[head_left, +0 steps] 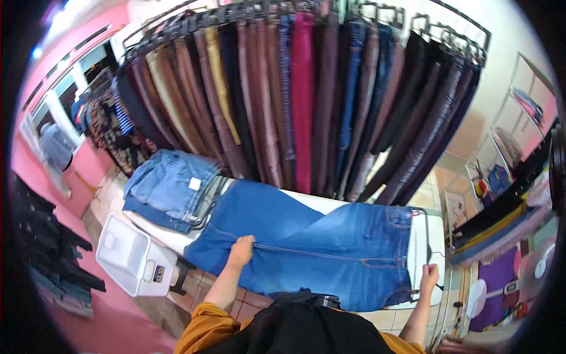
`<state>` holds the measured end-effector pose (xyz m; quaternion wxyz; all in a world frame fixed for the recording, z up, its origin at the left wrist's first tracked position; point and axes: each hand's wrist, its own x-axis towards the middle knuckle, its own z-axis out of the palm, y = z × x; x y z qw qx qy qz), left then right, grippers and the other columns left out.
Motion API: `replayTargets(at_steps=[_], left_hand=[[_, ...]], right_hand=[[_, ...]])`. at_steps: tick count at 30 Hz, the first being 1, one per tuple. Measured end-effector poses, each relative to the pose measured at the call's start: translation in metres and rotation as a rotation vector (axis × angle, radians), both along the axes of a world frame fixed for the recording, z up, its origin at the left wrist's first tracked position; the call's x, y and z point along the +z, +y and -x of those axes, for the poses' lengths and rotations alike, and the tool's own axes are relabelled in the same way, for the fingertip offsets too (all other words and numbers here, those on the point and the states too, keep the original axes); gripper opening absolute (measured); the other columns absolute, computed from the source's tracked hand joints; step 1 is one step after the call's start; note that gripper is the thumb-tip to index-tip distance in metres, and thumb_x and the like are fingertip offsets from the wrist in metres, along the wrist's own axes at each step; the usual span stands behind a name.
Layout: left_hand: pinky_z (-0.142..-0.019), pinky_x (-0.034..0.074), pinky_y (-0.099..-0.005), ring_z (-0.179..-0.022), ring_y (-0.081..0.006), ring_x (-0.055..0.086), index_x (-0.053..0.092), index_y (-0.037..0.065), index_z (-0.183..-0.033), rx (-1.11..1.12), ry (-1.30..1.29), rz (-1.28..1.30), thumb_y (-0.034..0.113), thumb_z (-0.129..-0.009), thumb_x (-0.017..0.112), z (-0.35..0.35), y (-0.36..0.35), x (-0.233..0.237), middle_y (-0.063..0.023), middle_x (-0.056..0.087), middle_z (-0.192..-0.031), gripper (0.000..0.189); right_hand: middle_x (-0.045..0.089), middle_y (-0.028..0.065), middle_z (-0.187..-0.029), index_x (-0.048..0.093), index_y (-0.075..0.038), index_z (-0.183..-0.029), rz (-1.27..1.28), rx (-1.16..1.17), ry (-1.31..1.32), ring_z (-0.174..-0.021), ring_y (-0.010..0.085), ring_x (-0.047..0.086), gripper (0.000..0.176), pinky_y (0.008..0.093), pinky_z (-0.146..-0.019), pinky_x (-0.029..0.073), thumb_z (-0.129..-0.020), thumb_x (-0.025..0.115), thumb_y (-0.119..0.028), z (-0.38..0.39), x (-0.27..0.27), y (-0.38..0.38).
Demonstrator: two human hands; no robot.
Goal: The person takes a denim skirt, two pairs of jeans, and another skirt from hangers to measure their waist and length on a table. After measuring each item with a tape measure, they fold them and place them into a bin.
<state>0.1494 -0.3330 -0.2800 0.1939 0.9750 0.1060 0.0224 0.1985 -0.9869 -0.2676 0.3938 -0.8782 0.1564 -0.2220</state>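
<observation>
Nearest, the left hand (240,251) is pinching jeans (330,248) on the bench (312,202), the right hand (428,277) gripping their hanger (426,236); pulling taut likely avoids creases.

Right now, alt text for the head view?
Blue jeans lie flat on a white table, left hand on a leg seam, right hand at the waist end by a black hanger. Hanging trousers fill a rack behind.

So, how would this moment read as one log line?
left hand: gripping blue jeans | right hand: by hanger | jeans flat on white table
</observation>
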Motion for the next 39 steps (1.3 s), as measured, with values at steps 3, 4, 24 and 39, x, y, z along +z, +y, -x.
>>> replayTargets(at_steps=[3,4,24,39], left_hand=[[-0.082,0.046,-0.0443,-0.099,-0.0345,0.054,0.052,0.007,-0.099,-0.115,-0.088,0.056,0.002,-0.079,0.052,0.029,0.001,0.041,-0.0148,0.059,-0.1,0.021],[-0.082,0.045,-0.0442,-0.099,-0.0346,0.054,0.052,0.006,-0.099,-0.156,-0.102,0.084,0.003,-0.078,0.053,0.042,0.005,0.054,-0.0153,0.059,-0.1,0.021],[-0.07,0.045,-0.0297,-0.074,-0.022,0.058,0.056,0.001,-0.093,0.376,-0.437,0.244,-0.004,-0.074,0.059,0.405,0.186,0.235,-0.0134,0.059,-0.079,0.019],[-0.066,0.041,-0.0274,-0.07,-0.0132,0.051,0.052,-0.003,-0.078,0.706,-0.609,-0.373,-0.007,-0.07,0.052,0.402,0.419,0.409,-0.0072,0.05,-0.069,0.01]], right_hand=[[0.041,-0.0008,-0.065,0.045,-0.003,-0.076,-0.032,0.043,-0.095,-0.059,0.0078,0.036,0.016,0.0242,-0.053,0.034,-0.083,0.06,-0.005,0.008,0.035,0.02],[0.039,-0.0021,-0.065,0.045,-0.003,-0.075,-0.034,0.07,-0.129,-0.059,0.0067,0.035,0.017,0.0232,-0.052,0.032,-0.084,0.059,-0.005,0.013,0.054,0.034],[0.039,-0.0084,-0.058,0.055,-0.008,-0.086,-0.621,0.658,0.048,-0.044,0.0007,0.032,0.011,0.018,-0.038,0.022,-0.089,0.056,-0.019,0.035,0.102,0.443],[0.039,-0.005,-0.061,0.046,-0.012,-0.079,-1.182,0.909,0.467,-0.044,0.003,0.033,0.017,0.0189,-0.037,0.022,-0.089,0.057,-0.02,0.02,0.106,0.705]])
